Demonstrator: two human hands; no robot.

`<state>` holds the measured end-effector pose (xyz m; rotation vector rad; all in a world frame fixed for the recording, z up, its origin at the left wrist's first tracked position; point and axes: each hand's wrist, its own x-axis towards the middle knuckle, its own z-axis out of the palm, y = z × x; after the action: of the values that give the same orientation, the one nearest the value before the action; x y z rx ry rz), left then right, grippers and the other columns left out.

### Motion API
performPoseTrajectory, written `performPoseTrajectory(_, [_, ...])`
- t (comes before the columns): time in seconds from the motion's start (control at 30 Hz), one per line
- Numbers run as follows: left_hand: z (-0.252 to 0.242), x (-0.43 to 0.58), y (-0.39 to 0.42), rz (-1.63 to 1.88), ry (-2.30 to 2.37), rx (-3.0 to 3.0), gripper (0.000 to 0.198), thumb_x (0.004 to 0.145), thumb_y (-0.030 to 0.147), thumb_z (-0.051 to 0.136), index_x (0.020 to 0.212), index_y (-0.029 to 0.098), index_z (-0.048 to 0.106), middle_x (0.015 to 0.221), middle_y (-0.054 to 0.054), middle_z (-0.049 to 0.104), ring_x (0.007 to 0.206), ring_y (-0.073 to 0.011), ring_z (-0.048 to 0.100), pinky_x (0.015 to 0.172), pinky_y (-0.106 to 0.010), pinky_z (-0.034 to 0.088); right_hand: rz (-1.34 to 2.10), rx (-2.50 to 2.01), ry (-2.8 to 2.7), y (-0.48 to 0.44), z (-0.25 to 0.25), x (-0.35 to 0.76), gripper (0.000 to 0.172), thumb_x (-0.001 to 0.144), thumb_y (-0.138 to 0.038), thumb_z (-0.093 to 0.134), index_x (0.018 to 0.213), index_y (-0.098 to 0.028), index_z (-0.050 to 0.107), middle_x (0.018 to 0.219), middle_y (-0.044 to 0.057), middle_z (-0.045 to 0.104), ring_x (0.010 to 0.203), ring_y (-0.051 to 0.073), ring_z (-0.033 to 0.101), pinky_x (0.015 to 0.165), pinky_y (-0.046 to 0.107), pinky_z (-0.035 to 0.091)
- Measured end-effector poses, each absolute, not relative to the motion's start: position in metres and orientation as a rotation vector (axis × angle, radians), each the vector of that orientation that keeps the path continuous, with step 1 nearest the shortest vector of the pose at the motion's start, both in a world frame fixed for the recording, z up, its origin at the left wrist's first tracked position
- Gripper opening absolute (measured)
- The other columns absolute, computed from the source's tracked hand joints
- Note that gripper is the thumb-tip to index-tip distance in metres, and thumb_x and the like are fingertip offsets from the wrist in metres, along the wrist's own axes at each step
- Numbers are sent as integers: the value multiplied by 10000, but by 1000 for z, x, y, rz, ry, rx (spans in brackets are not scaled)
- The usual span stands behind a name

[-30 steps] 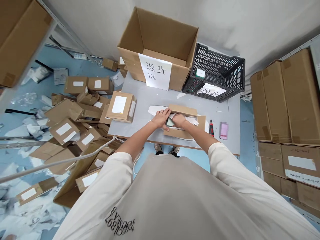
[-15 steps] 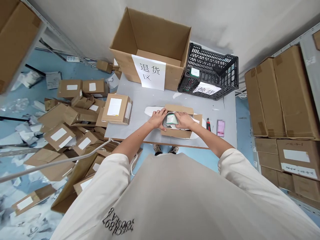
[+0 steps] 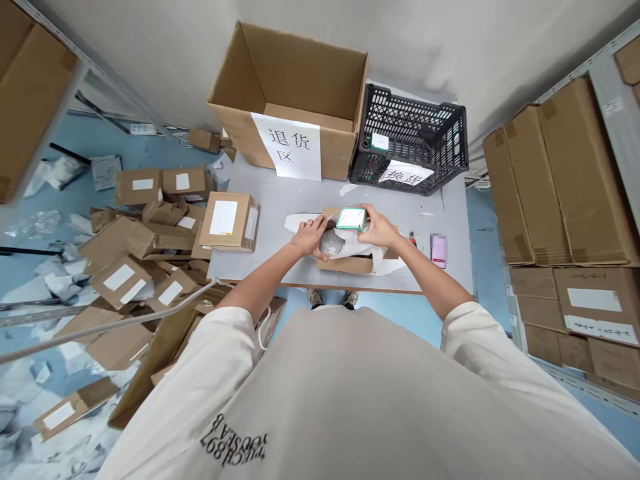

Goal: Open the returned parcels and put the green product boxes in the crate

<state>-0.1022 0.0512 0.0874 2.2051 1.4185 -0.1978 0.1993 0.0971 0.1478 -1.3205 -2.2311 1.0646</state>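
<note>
An opened small cardboard parcel (image 3: 345, 264) lies on the grey table (image 3: 295, 200) in front of me, with white wrapping paper (image 3: 350, 248) spilling out of it. My right hand (image 3: 377, 230) grips a small white box with green edges (image 3: 351, 219), lifted just above the parcel. My left hand (image 3: 311, 237) rests on the parcel's left side, fingers curled on the wrapping inside it.
A large open carton with a paper sign (image 3: 295, 100) and a black plastic crate (image 3: 415, 143) stand at the table's back. A sealed parcel (image 3: 227, 220), a cutter (image 3: 412, 236) and a pink item (image 3: 439, 248) lie on the table. Many parcels (image 3: 130, 267) cover the floor left; stacked cartons (image 3: 550, 187) stand right.
My right hand has lifted the white-and-green box up out of the parcel. The left hand has stayed on the wrapping at the parcel's left side.
</note>
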Motion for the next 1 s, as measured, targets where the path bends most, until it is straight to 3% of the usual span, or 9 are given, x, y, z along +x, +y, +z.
performPoseTrajectory(0.27, [86, -103, 51, -227, 1419, 2228, 1529, 720, 722, 960, 1894, 176, 146, 1889, -303, 265, 1529, -556, 460, 1236, -573, 363, 1312, -1270, -1792, 108, 149, 215, 850, 696, -472, 945, 1402, -275, 515, 1259, 82, 718, 1234, 331, 719, 1078, 506, 659])
performPoseTrajectory(0.4, [82, -105, 51, -243, 1419, 2258, 1489, 764, 651, 947, 1893, 148, 115, 1899, -309, 242, 1554, -546, 450, 1260, -575, 358, 1233, -1272, -1717, 110, 152, 226, 870, 717, -550, 960, 1412, -269, 516, 1310, 111, 692, 1291, 344, 692, 1143, 540, 637])
performPoseTrajectory(0.53, [79, -106, 51, -253, 1443, 2266, 1328, 855, 480, 884, 1893, 150, 124, 1905, -307, 239, 1570, -531, 453, 1262, -572, 370, 1144, -1253, -1687, 119, 159, 239, 928, 755, -652, 965, 1469, -280, 504, 1361, 116, 682, 1326, 347, 689, 1224, 579, 597])
performPoseTrajectory(0.63, [79, -106, 51, -265, 1442, 2279, 1350, 826, 417, 902, 1893, 151, 119, 1904, -319, 230, 1579, -539, 448, 1269, -579, 365, 1079, -1237, -1661, 131, 167, 252, 963, 773, -745, 950, 1495, -291, 501, 1386, 120, 682, 1352, 354, 694, 1238, 607, 596])
performPoseTrajectory(0.77, [80, -107, 52, -297, 1426, 2295, 1395, 794, 385, 915, 1893, 135, 94, 1907, -329, 213, 1580, -546, 443, 1271, -580, 364, 1000, -1202, -1599, 145, 177, 272, 989, 777, -855, 903, 1503, -318, 499, 1387, 112, 684, 1334, 354, 714, 1152, 625, 655])
performPoseTrajectory(1.0, [79, -108, 55, -312, 1427, 2282, 1324, 848, 418, 840, 1902, 151, 84, 1903, -305, 229, 1548, -549, 469, 1254, -596, 381, 862, -1200, -1409, 146, 202, 324, 788, 865, -850, 817, 1416, -363, 531, 1369, 85, 684, 1284, 334, 738, 950, 582, 727])
